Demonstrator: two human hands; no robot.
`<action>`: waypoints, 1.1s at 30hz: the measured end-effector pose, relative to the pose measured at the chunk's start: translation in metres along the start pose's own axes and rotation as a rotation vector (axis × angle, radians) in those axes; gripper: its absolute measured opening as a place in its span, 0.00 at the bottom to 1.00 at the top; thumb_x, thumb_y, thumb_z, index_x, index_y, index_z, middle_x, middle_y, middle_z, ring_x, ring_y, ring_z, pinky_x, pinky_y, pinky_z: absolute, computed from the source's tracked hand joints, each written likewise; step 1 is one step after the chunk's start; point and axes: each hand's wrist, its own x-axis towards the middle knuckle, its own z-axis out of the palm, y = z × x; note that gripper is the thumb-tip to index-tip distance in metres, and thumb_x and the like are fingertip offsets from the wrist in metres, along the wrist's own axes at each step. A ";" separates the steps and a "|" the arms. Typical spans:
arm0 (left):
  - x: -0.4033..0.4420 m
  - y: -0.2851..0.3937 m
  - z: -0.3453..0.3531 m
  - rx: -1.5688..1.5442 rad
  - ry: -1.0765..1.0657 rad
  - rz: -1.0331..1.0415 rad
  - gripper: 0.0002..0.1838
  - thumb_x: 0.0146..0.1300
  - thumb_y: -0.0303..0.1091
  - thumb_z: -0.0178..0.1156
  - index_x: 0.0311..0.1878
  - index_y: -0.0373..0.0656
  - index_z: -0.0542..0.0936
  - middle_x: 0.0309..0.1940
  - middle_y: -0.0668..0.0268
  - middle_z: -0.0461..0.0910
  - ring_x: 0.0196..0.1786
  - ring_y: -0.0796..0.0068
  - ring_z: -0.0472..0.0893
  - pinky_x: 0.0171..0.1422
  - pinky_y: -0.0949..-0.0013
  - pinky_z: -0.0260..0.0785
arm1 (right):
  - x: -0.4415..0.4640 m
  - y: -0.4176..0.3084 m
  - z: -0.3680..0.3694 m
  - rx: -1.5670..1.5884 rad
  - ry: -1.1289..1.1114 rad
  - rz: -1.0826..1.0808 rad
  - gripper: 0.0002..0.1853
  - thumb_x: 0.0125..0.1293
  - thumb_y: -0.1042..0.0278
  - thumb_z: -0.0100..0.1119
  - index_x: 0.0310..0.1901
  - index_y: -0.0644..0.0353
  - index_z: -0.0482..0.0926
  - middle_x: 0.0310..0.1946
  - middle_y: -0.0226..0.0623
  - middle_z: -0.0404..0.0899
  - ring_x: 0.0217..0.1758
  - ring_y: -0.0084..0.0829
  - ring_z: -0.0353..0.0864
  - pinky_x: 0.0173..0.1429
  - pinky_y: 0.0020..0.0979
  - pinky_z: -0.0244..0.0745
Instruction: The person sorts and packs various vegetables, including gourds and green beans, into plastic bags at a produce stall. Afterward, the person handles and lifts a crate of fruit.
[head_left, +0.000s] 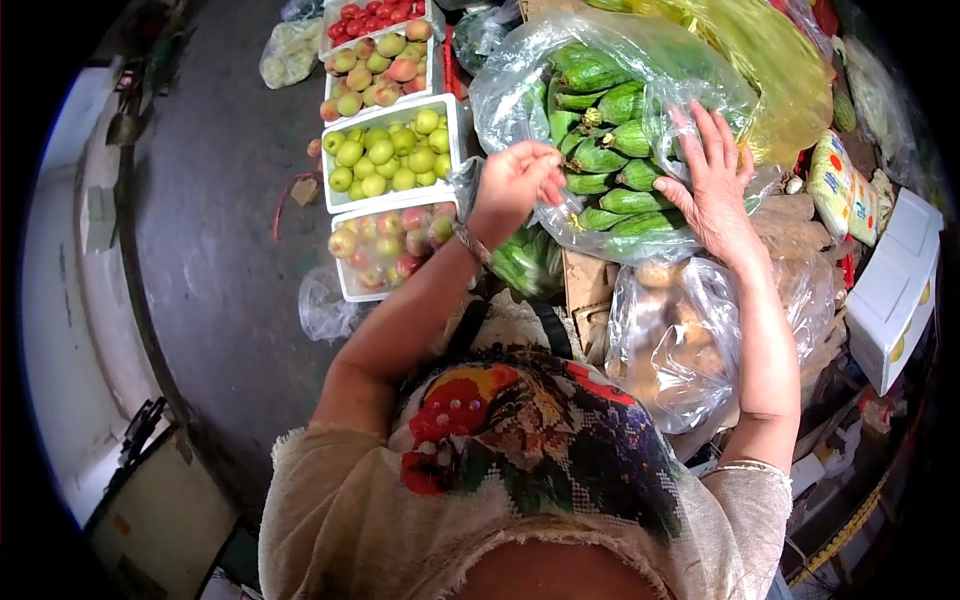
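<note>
Long green ridged vegetables (630, 135) lie in several rows inside a large clear plastic bag (510, 95), which is open at the top. My left hand (519, 182) is at the bag's left edge, its fingers curled together; whether they pinch the plastic cannot be made out. My right hand (712, 185) rests with spread fingers on the bag's right side, over the plastic and beside the vegetables.
White boxes of green fruit (390, 155), peaches (375, 70), red tomatoes (370, 17) and apples (385, 245) line the left. Bagged brown produce (675, 335) lies below my right hand. A yellow bag (790, 75) is at the upper right, a white foam box (895, 285) far right.
</note>
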 end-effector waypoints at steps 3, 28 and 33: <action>0.020 0.017 0.006 0.024 -0.013 0.034 0.13 0.66 0.30 0.62 0.49 0.33 0.77 0.32 0.64 0.81 0.29 0.80 0.79 0.35 0.75 0.73 | 0.000 0.001 0.002 -0.006 0.009 -0.009 0.39 0.66 0.41 0.55 0.75 0.37 0.53 0.77 0.35 0.46 0.80 0.45 0.42 0.76 0.60 0.31; 0.027 0.014 -0.015 0.220 0.078 0.184 0.04 0.66 0.25 0.58 0.42 0.35 0.79 0.25 0.71 0.77 0.29 0.81 0.76 0.33 0.79 0.67 | 0.000 0.004 0.004 -0.010 0.008 -0.007 0.39 0.66 0.40 0.54 0.75 0.39 0.54 0.77 0.36 0.46 0.80 0.44 0.42 0.76 0.60 0.31; 0.012 -0.001 -0.027 0.167 -0.012 0.060 0.09 0.66 0.23 0.57 0.49 0.36 0.76 0.29 0.71 0.77 0.30 0.83 0.76 0.35 0.78 0.71 | 0.001 0.001 0.002 0.016 0.002 -0.002 0.39 0.66 0.40 0.54 0.75 0.39 0.54 0.77 0.35 0.46 0.80 0.44 0.41 0.77 0.59 0.30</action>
